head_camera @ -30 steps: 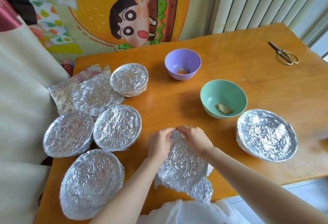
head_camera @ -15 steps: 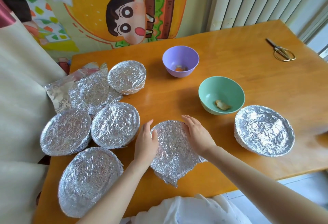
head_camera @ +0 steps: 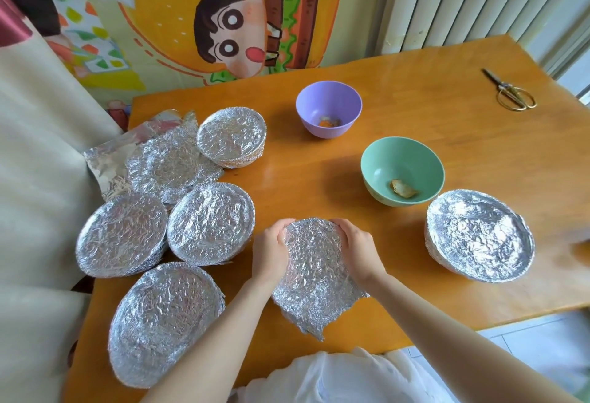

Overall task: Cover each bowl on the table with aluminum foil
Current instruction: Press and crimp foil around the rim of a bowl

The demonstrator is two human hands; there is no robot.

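Observation:
A crumpled sheet of aluminum foil [head_camera: 314,271] lies over a bowl near the table's front edge; the bowl itself is hidden beneath it. My left hand [head_camera: 269,251] presses the foil's left rim and my right hand [head_camera: 357,247] presses its right rim, fingers curled around the far edge. The foil's near end hangs loose toward me. A purple bowl [head_camera: 329,108] and a green bowl [head_camera: 403,170] stand uncovered behind, each with a bit of food. Several foil-covered bowls stand at the left, such as one [head_camera: 210,222], and another covered bowl [head_camera: 479,235] is at the right.
Loose foil sheets [head_camera: 150,163] lie at the table's left back corner. Scissors [head_camera: 510,92] rest at the far right. The wooden table [head_camera: 447,108] ends close to my body. A cartoon wall hanging and a radiator stand behind.
My hands went from pinching the foil's far edge, to lying flat on its sides, to curling around its rim. The foil now lies rounder over the bowl.

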